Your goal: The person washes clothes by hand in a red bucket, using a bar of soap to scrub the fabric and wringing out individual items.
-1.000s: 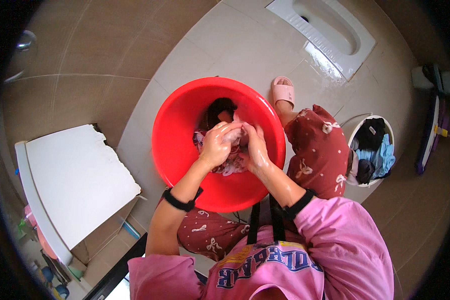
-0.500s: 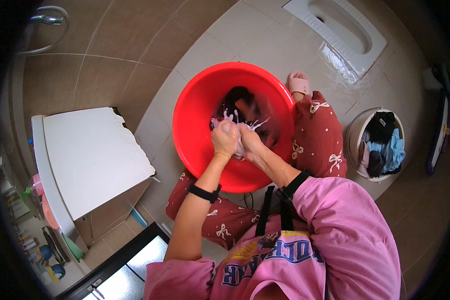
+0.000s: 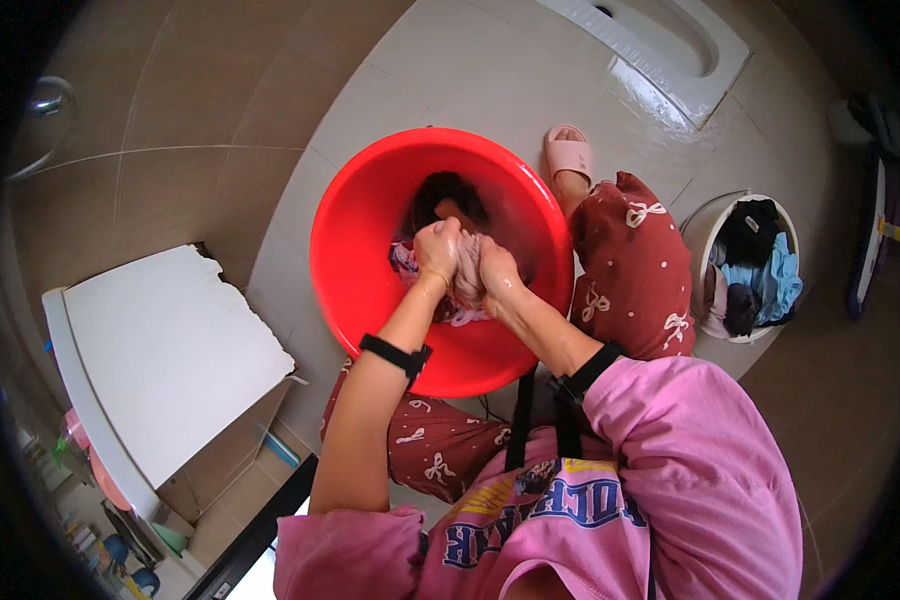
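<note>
A large red basin (image 3: 345, 250) stands on the floor in front of me, between my legs. Over its middle, my left hand (image 3: 438, 250) and my right hand (image 3: 497, 270) are close together, both closed on a wet, pale pink cloth (image 3: 468, 268) bunched between them. The cloth's lower end hangs into the basin. Beside my left hand lies a patterned pink cloth (image 3: 403, 262). Dark wet fabric (image 3: 445, 190) fills the far part of the basin's bottom. My fingers hide part of the gripped cloth, and both hands look wet.
To the right stands a white bucket (image 3: 708, 318) holding black and light blue clothes. A squat toilet (image 3: 715, 88) is set in the tiled floor beyond. On my left is a white-topped cabinet (image 3: 170, 350) with a ragged edge. A pink slipper (image 3: 570, 155) is beside the basin.
Both hands still grip the cloth, now lower and gathered into a longer bunch. The splashing strands above the fists are gone. The view has shifted, so the basin appears further left.
</note>
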Action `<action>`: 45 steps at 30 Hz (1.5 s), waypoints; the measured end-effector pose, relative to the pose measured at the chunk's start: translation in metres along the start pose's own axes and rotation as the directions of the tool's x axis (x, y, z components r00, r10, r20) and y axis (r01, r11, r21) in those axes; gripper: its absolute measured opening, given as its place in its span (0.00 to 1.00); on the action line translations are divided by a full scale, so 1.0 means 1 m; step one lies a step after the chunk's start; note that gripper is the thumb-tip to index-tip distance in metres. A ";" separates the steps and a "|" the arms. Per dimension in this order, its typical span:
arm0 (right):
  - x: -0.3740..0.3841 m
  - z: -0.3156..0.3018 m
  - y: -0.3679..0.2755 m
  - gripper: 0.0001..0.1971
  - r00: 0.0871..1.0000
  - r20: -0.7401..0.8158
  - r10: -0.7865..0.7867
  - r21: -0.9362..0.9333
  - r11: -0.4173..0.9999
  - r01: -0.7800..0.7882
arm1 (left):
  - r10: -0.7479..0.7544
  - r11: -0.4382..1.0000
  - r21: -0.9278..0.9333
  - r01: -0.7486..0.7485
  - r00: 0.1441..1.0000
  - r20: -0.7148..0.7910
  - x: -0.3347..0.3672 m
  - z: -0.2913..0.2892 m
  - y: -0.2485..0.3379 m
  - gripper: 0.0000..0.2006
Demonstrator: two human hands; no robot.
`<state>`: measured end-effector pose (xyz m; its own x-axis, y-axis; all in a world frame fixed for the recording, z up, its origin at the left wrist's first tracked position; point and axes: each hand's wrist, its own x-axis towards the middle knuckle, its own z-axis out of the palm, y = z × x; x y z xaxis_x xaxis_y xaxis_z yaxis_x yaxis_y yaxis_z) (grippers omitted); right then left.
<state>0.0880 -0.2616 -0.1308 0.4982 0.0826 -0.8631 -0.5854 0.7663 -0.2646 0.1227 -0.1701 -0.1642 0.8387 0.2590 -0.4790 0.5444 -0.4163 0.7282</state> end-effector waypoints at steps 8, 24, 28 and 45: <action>-0.023 0.000 -0.027 0.06 0.968 0.019 -0.249 -0.207 0.947 0.247 | 0.063 0.748 0.632 -0.203 0.969 0.237 0.041 0.083 -0.088 0.13; 0.026 -0.019 -0.003 0.21 0.978 -0.020 -0.207 -0.172 0.964 0.200 | 0.613 0.652 0.275 -0.707 0.704 0.358 -0.036 -0.007 0.012 0.23; 0.001 0.004 -0.015 0.44 0.959 0.242 -0.145 -0.100 0.980 0.174 | 0.524 0.820 0.068 -0.568 0.793 0.310 -0.107 -0.050 0.060 0.20; 0.011 0.000 0.009 0.08 0.998 -0.011 0.056 -0.186 0.981 -0.057 | 0.341 0.937 0.105 -0.333 0.937 -0.070 -0.029 -0.017 -0.008 0.11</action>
<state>0.0881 -0.2536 -0.1431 0.4574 0.1180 -0.8814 -0.7218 0.6281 -0.2906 0.0938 -0.1596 -0.1480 0.9727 0.1621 -0.1663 0.2298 -0.5679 0.7904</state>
